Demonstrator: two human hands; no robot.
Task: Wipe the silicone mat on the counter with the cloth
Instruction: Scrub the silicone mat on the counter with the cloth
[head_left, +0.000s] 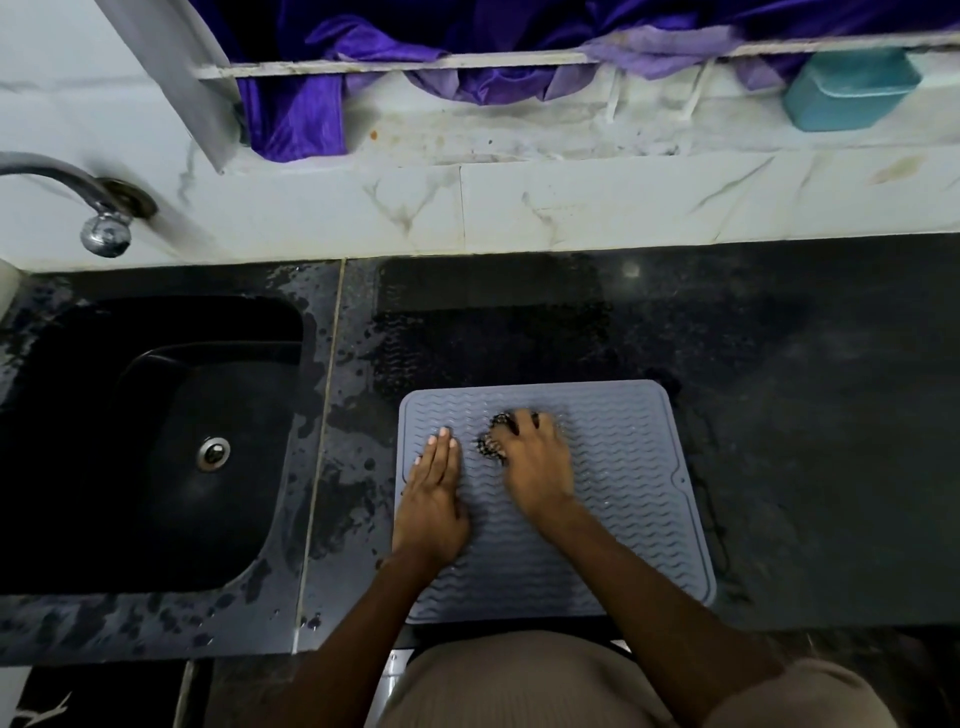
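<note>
A grey silicone mat (623, 483) with a wavy ridged surface lies on the dark counter near its front edge. My left hand (434, 499) rests flat on the mat's left side, fingers together, holding nothing. My right hand (535, 467) presses on the mat's upper middle, fingers curled over a small dark patterned cloth (493, 441). Only a bunched part of the cloth shows, at my fingertips and thumb; my palm covers the remainder. The right hand is slightly blurred.
A black sink (156, 441) with a metal drain sits to the left, a chrome tap (98, 218) above it. The dark counter (805, 415) is wet around the mat. Purple fabric (415, 57) and a teal box (847, 88) sit on the back ledge.
</note>
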